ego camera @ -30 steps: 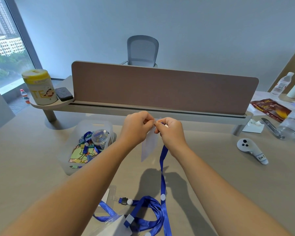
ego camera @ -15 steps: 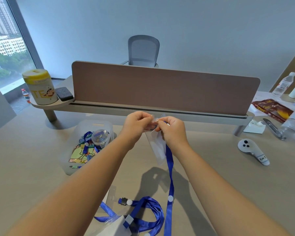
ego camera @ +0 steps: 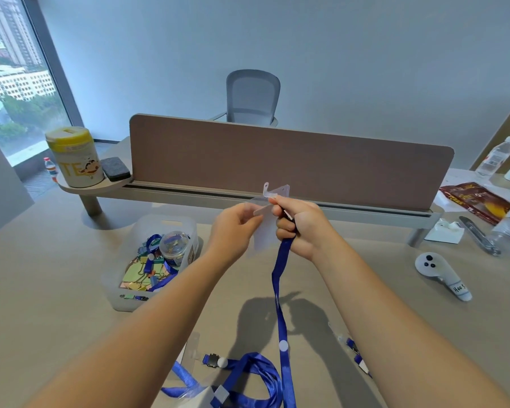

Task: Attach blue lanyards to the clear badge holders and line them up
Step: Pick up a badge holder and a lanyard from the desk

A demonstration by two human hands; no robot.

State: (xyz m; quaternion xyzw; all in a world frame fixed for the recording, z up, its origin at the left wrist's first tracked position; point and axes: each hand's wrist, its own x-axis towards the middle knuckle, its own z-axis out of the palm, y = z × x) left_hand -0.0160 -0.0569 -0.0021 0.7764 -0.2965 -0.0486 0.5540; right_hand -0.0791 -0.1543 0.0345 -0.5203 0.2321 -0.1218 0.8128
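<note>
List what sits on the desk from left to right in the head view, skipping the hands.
Yellow-lidded canister → black eraser → clear bin of clips → white controller → red packet → water bottle.

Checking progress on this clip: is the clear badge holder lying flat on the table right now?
No, the badge holder is held up above the table between the left hand and right hand.
</note>
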